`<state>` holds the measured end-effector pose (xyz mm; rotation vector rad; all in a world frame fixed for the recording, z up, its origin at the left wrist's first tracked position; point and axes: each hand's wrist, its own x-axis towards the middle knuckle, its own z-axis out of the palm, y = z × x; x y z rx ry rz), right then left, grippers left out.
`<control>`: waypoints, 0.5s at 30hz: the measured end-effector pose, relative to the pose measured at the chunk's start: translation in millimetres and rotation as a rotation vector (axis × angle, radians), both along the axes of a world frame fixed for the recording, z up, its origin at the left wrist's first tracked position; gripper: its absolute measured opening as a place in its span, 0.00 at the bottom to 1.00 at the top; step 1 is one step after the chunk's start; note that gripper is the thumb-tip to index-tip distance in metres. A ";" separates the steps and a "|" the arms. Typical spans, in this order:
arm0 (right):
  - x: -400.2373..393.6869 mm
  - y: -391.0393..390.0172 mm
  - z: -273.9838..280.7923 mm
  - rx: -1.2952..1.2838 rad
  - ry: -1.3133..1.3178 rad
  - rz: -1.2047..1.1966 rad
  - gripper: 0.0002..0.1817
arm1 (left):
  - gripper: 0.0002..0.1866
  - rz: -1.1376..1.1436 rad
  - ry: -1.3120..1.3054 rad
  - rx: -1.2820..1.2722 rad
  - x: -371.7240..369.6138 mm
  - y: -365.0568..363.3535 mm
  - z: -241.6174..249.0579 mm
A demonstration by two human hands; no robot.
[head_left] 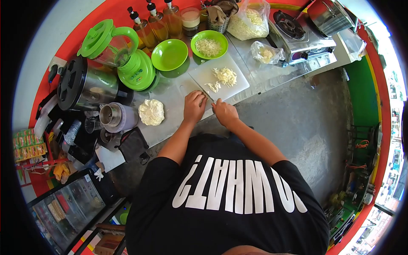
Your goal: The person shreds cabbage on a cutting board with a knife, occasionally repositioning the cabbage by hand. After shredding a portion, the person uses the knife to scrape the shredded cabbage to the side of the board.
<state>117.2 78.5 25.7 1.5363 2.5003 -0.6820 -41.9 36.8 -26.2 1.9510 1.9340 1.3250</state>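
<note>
On the metal counter [170, 102] against the red wall [114, 10], both hands meet at the white plastic cutting board [236, 83]: left hand [194, 106] curled down, right hand [224, 111] closed, its hold hidden. Shredded pale cabbage [225, 76] lies on the board.

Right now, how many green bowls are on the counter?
2. One empty green bowl sits beside the green blender base. The other green bowl, holding shredded cabbage, is just behind the white cutting board. More may be hidden behind things.
</note>
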 end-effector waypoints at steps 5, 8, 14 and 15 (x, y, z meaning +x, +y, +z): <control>-2.1 21.3 15.0 0.041 0.005 0.113 0.25 | 0.09 0.026 0.082 -0.018 4.0 -13.7 9.1; -2.9 9.5 19.3 0.015 -0.021 0.089 0.25 | 0.10 0.036 0.106 -0.049 1.7 -15.1 7.7; -6.7 12.4 5.7 0.018 -0.028 0.020 0.25 | 0.09 0.011 0.052 -0.053 -0.5 -12.0 3.7; -9.6 14.9 8.5 0.053 -0.021 0.047 0.25 | 0.09 0.008 0.042 -0.049 0.0 -13.6 4.5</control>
